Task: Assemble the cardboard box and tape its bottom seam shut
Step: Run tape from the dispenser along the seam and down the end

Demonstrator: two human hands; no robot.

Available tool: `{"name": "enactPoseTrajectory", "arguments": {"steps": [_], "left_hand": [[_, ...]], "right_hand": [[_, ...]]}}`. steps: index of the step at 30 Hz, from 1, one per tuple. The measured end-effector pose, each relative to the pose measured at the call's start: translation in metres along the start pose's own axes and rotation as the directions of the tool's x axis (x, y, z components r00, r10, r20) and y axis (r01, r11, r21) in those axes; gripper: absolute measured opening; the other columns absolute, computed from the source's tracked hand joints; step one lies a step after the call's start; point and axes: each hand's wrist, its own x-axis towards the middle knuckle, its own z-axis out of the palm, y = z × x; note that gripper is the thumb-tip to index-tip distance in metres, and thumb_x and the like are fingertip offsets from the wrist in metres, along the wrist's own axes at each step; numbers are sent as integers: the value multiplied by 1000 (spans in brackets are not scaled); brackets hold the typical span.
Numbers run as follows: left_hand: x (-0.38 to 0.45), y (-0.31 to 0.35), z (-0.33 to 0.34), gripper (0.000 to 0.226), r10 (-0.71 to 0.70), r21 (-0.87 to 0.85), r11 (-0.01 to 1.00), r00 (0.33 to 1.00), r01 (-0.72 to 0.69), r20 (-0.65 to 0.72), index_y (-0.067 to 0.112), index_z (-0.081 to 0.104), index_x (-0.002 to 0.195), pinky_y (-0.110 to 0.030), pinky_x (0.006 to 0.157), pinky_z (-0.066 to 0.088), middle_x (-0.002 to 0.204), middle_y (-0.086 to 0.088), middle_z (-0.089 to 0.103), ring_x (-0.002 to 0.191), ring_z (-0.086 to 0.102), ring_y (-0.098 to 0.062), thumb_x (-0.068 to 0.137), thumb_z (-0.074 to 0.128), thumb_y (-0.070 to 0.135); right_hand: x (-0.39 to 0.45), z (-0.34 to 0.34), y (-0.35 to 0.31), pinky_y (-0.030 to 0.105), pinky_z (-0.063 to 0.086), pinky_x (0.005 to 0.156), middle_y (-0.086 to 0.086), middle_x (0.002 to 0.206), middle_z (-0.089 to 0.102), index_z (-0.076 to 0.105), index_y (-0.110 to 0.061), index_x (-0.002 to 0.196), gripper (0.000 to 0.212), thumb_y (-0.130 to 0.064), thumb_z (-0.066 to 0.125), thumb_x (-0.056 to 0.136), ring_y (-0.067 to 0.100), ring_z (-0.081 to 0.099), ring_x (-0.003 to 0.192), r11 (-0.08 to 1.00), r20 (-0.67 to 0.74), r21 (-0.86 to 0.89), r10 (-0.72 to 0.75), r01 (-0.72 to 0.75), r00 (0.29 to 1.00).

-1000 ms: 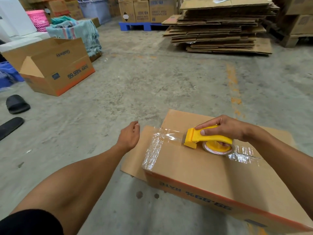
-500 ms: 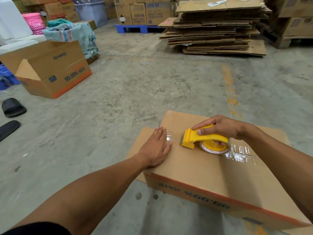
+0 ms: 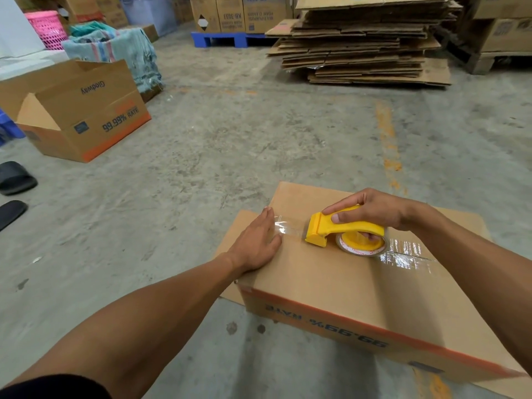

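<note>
A brown cardboard box (image 3: 331,283) with an orange stripe lies upside down on the concrete floor, its bottom flaps facing up. Clear tape (image 3: 403,254) runs along the centre seam. My right hand (image 3: 371,210) grips a yellow tape dispenser (image 3: 342,230) that rests on the seam near the box's left part. My left hand (image 3: 256,243) lies flat, fingers together, on the tape end at the box's left edge. A short shiny stretch of tape (image 3: 283,227) shows between my left fingers and the dispenser.
An open box of the same kind (image 3: 86,116) stands at the left. Flattened cardboard is stacked (image 3: 362,41) at the back. Two dark sandals (image 3: 14,180) lie at the far left. A blue pallet (image 3: 221,38) with cartons and a pink basket (image 3: 47,27) stand behind.
My left hand came from the floor side onto the box's left edge and pressed the loose tape end flat. The dispenser in my right hand stayed almost still.
</note>
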Motion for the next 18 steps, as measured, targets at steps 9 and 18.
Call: {"name": "enactPoseTrajectory", "arguments": {"steps": [9,18], "left_hand": [[11,29,16,66,247,474,846,967,-244,57,7,-1,155,-42,121,-5,163,-13,-6,150,-9,-25,101,22,37],[11,26,22,66,227,401,885,971,-237,74,11,2,156,-29,120,-8,164,-6,-3,150,-6,-15,101,19,43]], "right_hand": [[1,0,-8,26,51,40,18,85,71,75,-35,110,34,-38,80,76,26,55,51,1000,81,4,27,-27,996],[0,-6,-6,27,51,41,13,63,64,70,-29,119,39,-20,78,82,21,53,39,993,170,60,91,-102,981]]}}
